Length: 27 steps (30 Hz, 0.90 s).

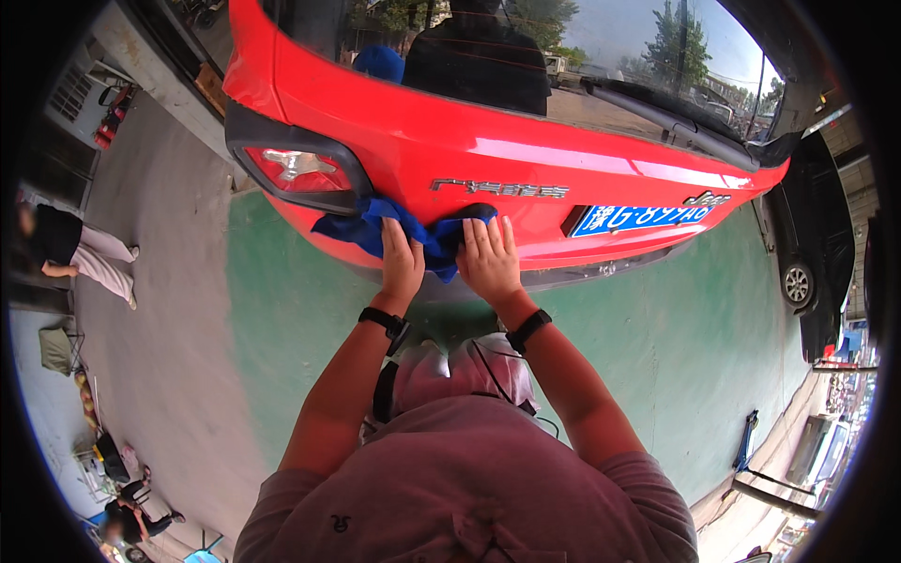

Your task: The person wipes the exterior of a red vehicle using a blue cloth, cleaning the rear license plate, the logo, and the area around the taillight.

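Before me is the rear of a red Jeep car (394, 141). My left hand (402, 257) lies on a blue cloth (369, 229), its fingers pointing up towards the car. The cloth is bunched against the red panel below the tail light (303, 169). My right hand (489, 255) presses the other part of the cloth, left of the licence plate (640, 219); its fingers are somewhat apart. Chrome lettering (500, 188) is just above this hand. A black band is on each wrist. The palms are hidden.
One person (63, 239) stands at the left, and another (130, 521) is at the lower left. A dark car (809, 232) stands at the right. Near the lower right is a blue floor jack (747, 440). A black bumper edge (605, 273) runs below the red panel.
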Tool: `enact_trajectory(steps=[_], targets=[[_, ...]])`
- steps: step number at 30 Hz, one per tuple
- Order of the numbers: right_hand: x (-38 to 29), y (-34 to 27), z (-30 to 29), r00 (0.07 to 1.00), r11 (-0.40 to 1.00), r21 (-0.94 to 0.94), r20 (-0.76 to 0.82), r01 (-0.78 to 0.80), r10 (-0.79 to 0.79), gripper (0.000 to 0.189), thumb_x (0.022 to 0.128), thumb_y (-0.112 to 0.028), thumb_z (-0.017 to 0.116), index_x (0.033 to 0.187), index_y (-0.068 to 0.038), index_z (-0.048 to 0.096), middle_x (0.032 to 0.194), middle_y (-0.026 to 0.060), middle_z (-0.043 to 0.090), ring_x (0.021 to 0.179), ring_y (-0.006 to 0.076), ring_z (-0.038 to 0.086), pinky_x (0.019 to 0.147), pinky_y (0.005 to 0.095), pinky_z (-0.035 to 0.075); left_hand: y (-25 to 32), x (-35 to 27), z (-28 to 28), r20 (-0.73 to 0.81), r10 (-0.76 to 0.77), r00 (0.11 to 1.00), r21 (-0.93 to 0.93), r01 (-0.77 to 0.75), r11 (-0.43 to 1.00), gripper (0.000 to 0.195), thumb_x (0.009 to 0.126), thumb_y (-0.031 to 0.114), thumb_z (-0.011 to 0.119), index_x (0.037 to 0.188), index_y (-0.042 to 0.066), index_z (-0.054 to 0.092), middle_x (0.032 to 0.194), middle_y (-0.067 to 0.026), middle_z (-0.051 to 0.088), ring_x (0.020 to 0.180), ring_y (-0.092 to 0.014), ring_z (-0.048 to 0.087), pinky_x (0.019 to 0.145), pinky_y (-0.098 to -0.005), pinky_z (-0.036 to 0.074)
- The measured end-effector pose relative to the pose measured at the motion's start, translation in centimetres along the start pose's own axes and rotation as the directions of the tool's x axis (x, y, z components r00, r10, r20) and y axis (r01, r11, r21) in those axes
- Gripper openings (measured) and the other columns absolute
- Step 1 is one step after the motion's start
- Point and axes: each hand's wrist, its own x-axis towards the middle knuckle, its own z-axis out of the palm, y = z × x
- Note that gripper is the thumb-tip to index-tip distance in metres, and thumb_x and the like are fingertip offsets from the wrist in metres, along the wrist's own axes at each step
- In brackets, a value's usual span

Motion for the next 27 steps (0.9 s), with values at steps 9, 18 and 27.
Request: enact_trajectory(steps=[9, 18, 27], targets=[[0.8, -1.3, -1.2, 1.000, 0.976, 0.217, 0.029, -0.018, 0.012, 0.060, 0.080, -0.019, 0.057, 0.133, 0.007, 0.046, 0.132, 0.0202, 0.049, 0.124, 0.0360, 0.047, 0.109, 0.0427, 0.035, -1.9, 0.1, 0.6, -0.014, -0.040, 0.999, 0.048, 0.041, 0.998, 0.060, 0.095, 0.010, 0.048, 0.138, -0.016, 0.016, 0.141, -0.0399, 0.023, 0.131, -0.054, 0.026, 0.111, -0.0497, 0.024], [-1.7, 1.0, -1.2, 0.999, 0.958, 0.282, 0.037, -0.047, 0.038, 0.057, 0.077, -0.009, 0.058, 0.130, 0.009, 0.047, 0.131, 0.0246, 0.047, 0.124, 0.0414, 0.045, 0.107, 0.0465, 0.038, 0.9, 2.7, -2.0, 0.005, -0.010, 1.000, -0.060, 0.010, 0.998, 0.066, 0.096, 0.021, 0.056, 0.140, -0.014, 0.020, 0.141, -0.0387, 0.028, 0.133, -0.052, 0.027, 0.111, -0.0497, 0.025], [-2.7, 1.5, 0.3, 0.991, 0.946, 0.296, 0.005, -0.131, 0.135, 0.057, 0.075, -0.006, 0.059, 0.128, 0.011, 0.047, 0.130, 0.0273, 0.047, 0.122, 0.0441, 0.047, 0.107, 0.0474, 0.038, 2.4, 0.8, 1.1, -0.016, 0.057, 0.998, 0.240, -0.051, 0.969, 0.049, 0.097, 0.016, 0.048, 0.129, -0.017, 0.030, 0.128, -0.0418, 0.036, 0.121, -0.056, 0.035, 0.103, -0.0545, 0.032]])
